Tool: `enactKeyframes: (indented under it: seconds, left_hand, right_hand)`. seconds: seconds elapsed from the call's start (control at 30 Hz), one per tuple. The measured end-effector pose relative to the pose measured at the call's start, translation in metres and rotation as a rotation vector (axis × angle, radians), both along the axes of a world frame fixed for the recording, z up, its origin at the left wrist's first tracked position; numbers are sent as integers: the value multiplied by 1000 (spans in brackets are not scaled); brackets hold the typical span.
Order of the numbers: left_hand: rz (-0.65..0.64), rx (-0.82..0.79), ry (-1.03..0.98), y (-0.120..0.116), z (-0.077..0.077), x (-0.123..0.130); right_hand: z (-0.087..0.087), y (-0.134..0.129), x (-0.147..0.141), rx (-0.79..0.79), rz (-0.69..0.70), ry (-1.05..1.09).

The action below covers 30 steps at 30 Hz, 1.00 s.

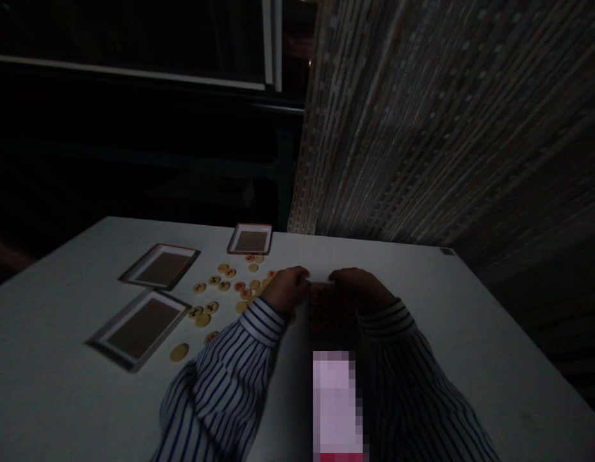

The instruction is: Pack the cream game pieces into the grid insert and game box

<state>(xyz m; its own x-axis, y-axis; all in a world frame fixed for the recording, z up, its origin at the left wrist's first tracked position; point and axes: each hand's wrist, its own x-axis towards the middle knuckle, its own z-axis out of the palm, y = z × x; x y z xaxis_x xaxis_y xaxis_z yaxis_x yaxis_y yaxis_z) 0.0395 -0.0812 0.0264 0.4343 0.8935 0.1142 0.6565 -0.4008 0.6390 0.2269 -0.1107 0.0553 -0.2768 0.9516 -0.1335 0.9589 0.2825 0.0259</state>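
A dark shallow box [310, 321] with rows of round pieces lies in front of me on the white table [436, 359]; its inside is in deep shadow. My left hand [286, 289] is closed at the box's far left corner, fingers curled. At its far right corner my right hand [362, 290] is closed in the same way. What the fingertips press on is hard to see in the dark. Left of my left hand lie several loose round Chinese chess pieces [223, 286], some face up with red or black characters, others blank side up.
Three shallow rectangular trays or lids stand left of the pieces: a near one [143, 328], a middle one [163, 268] and a far one [250, 240]. A beaded string curtain [398, 115] hangs behind the table's right side. A small dark patch [447, 252] marks the far right corner.
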Motion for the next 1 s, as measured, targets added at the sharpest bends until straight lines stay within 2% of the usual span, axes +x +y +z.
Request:
enactKeyframes:
  seconds: [0.27, 0.43, 0.6, 0.73, 0.9, 1.0]
  left_hand:
    - [-11, 24, -29, -3, 8, 0]
    - [-30, 32, -30, -11, 12, 2]
    - [-27, 18, 0, -28, 11, -1]
    - [-22, 39, -33, -52, 6, -8]
    - [-9, 55, -119, -77, -15, -13]
    - [34, 77, -158, -85, -30, -14]
  right_hand:
    - [17, -11, 2, 111, -51, 63]
    - [15, -30, 7, 139, -80, 128]
    - [2, -51, 18, 123, -133, 198]
    - [-17, -64, 28, 168, -160, 281]
    - [-44, -81, 33, 211, -158, 548]
    - [-55, -90, 31, 213, -226, 620]
